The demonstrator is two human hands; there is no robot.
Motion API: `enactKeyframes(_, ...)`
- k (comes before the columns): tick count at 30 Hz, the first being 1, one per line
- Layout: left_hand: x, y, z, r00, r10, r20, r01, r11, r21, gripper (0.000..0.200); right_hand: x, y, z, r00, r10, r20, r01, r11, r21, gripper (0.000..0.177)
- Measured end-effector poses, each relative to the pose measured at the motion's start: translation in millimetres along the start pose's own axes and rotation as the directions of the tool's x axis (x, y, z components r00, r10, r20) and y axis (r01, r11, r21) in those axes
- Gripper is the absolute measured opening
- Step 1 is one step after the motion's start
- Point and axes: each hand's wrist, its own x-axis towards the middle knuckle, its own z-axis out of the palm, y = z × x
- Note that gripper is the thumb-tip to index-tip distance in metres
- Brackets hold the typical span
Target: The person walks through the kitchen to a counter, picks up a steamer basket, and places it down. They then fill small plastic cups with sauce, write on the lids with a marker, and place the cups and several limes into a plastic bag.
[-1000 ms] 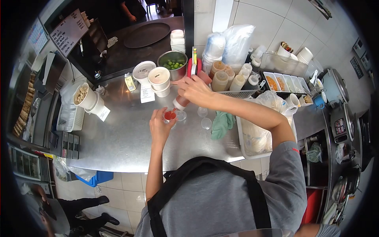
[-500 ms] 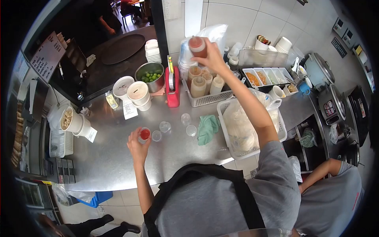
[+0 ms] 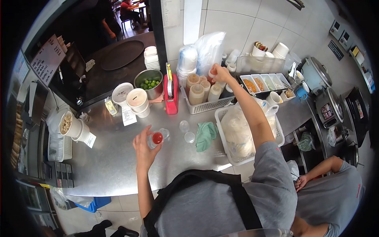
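Observation:
My left hand [image 3: 144, 146] holds a small clear cup of red sauce [image 3: 157, 138] between thumb and fingers above the steel counter [image 3: 106, 158]. Part of a clear lid or cup [image 3: 164, 133] shows just behind it. My right hand [image 3: 222, 73] grips the top of a red sauce bottle [image 3: 212, 76], which stands among other squeeze bottles [image 3: 196, 94] in a white basket [image 3: 209, 107]. Two small clear plastic pieces [image 3: 184, 126] lie on the counter, left of a crumpled green cloth [image 3: 206, 136].
A large white basket [image 3: 238, 161] holds a plastic-wrapped bundle right of the cloth. Behind stand a red tape dispenser [image 3: 171, 94], a metal pot of limes [image 3: 154, 91] and lidded tubs [image 3: 138, 100]. A co-worker's hand [image 3: 302, 182] is at the lower right.
My right hand has lowered the red bottle into the basket from above it. My left hand has moved slightly right with the sauce cup, over where a clear piece lay.

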Motion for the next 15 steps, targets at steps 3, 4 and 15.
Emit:
enactKeyframes(3, 7.5, 14.3, -6.8, 0.998, 0.046, 0.044, -0.045, 0.999, -0.015, 0.074, -10.1, -23.8, 8.5, 0.928, -0.117, -0.353, 0.008, 0.955, -0.295, 0.053)
enactKeyframes(4, 10.2, 16.2, -8.4, 0.997, 0.061, 0.054, -0.060, 0.998, -0.030, 0.076, -21.2, -44.1, 4.9, 0.843, -0.192, -0.502, -0.020, 0.922, -0.386, 0.052)
enactKeyframes(15, 5.8, 24.6, -2.6, 0.989, 0.119, 0.086, -0.116, 0.992, -0.038, 0.071, -211.9, -187.7, 68.3, 0.697, -0.265, 0.667, -0.654, 0.147, 0.742, 0.033)
